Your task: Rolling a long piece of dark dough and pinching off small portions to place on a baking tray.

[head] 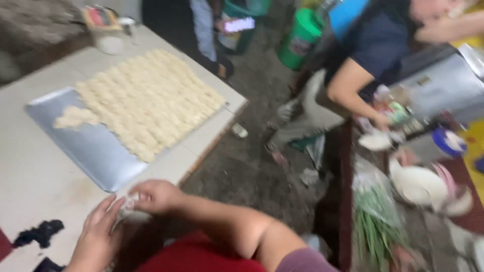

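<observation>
My left hand (98,234) and my right hand (156,195) meet at the near edge of the white table (30,171), both pinching a small pale piece of dough (130,209) between the fingers. Just beyond them lies a metal tray (93,148) covered over its far part with rows of several pale folded dumplings (151,98). A few looser ones (75,117) sit at the tray's left side. The picture is blurred by motion.
A dark scrap (39,232) lies on the table at my left. A white container (108,35) stands at the far table end. Another person (353,75) bends over a cluttered counter at the right with bowls (418,184), green stalks (375,221); a green bucket (300,38) behind.
</observation>
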